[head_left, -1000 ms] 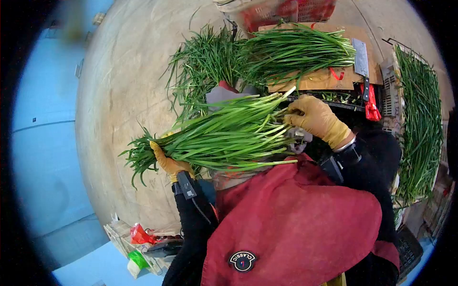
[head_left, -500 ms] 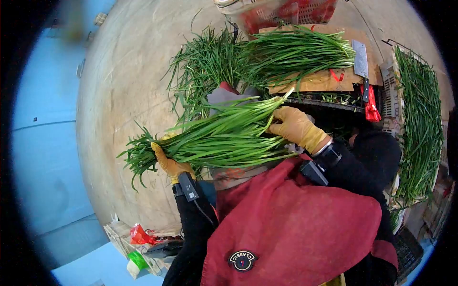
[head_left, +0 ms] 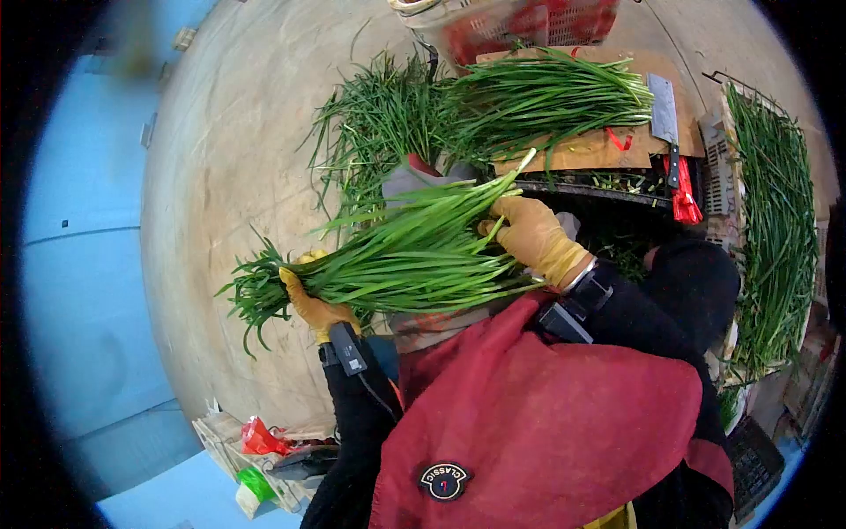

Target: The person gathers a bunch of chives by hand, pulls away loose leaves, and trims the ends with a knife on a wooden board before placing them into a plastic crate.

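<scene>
A bunch of long green leafy stalks (head_left: 397,256) lies across my lap, its pale ends at the right. My left hand (head_left: 313,304), in a yellow glove, is wrapped round the leafy end of the bunch. At the pale ends is my right hand (head_left: 533,234), also gloved, with fingers bent together against the stalks; what lies between its fingertips is too small to make out. Beyond them, another bundle of stalks (head_left: 555,93) rests on a cardboard sheet (head_left: 582,152), beside a cleaver (head_left: 664,110).
Loose stalks (head_left: 383,123) are heaped on the floor ahead. A crate full of greens (head_left: 775,229) stands at the right. There is a red basket (head_left: 529,26) at the top. Red plastic strips (head_left: 684,198) hang below the cleaver. A low stool-like box (head_left: 229,441) is at lower left.
My right hand has shifted slightly left along the stalks' pale ends, and these ends have moved a little. My left hand keeps its grip in the same place.
</scene>
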Demonstrator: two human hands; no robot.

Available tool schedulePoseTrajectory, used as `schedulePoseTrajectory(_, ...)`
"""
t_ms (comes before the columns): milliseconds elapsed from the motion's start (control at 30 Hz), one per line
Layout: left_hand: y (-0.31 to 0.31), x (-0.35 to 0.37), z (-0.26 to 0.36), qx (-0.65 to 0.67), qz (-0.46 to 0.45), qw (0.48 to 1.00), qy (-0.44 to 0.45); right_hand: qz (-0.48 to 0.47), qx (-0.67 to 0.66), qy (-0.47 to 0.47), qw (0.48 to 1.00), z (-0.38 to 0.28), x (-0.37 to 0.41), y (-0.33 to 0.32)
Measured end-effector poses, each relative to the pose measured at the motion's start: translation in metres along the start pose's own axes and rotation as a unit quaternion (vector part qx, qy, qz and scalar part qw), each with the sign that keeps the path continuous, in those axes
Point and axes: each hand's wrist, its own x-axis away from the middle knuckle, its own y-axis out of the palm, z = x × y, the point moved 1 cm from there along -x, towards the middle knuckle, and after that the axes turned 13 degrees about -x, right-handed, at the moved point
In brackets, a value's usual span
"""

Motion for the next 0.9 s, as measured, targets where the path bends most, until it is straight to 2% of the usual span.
schedulePoseTrajectory(100,-0.003,0.001,-0.002,-0.023,0.059,0.998,0.006,0.051,0.046,-0.066,0.995,0.013,-0.003,-0.001)
schedulePoseTrajectory(133,-0.002,0.002,-0.002,-0.035,0.083,0.996,0.013,0.072,0.078,-0.059,0.993,0.019,-0.004,-0.005)
schedulePoseTrajectory(300,-0.002,0.003,-0.001,-0.008,0.044,0.999,0.012,0.082,0.199,0.04,0.976,0.07,0.005,-0.047)
schedulePoseTrajectory(333,-0.004,0.002,-0.002,0.0,0.042,0.999,0.012,0.057,0.213,0.098,0.97,0.089,0.007,-0.053)
schedulePoseTrajectory(367,-0.005,0.002,-0.002,-0.019,0.058,0.998,0.001,0.028,0.233,0.101,0.967,0.106,0.015,-0.061)
schedulePoseTrajectory(433,-0.006,0.003,-0.002,-0.057,0.087,0.994,-0.021,-0.065,0.304,0.191,0.931,0.128,0.028,-0.073)
schedulePoseTrajectory(533,-0.012,0.0,-0.005,-0.05,0.112,0.992,-0.033,-0.151,0.301,0.181,0.924,0.112,0.042,-0.09)
schedulePoseTrajectory(633,-0.003,0.004,-0.005,-0.073,0.072,0.994,-0.047,-0.01,0.091,0.046,0.995,0.081,0.031,-0.085)
schedulePoseTrajectory(700,-0.007,0.002,-0.006,-0.059,0.082,0.994,-0.046,-0.032,-0.05,-0.042,0.997,0.066,0.015,-0.068)
schedulePoseTrajectory(767,-0.006,0.0,-0.007,-0.052,0.095,0.993,-0.039,-0.103,-0.13,-0.028,0.986,0.032,0.003,-0.051)
schedulePoseTrajectory(833,-0.001,0.001,-0.006,-0.054,0.118,0.991,-0.026,-0.18,-0.236,-0.011,0.955,0.038,-0.018,-0.023)
schedulePoseTrajectory(867,0.003,0.003,-0.001,-0.007,0.054,0.996,-0.075,-0.2,-0.25,0.003,0.947,0.038,-0.023,-0.018)
schedulePoseTrajectory(900,0.0,0.002,0.0,-0.02,0.059,0.996,-0.064,-0.19,-0.305,-0.012,0.933,0.029,-0.023,-0.018)
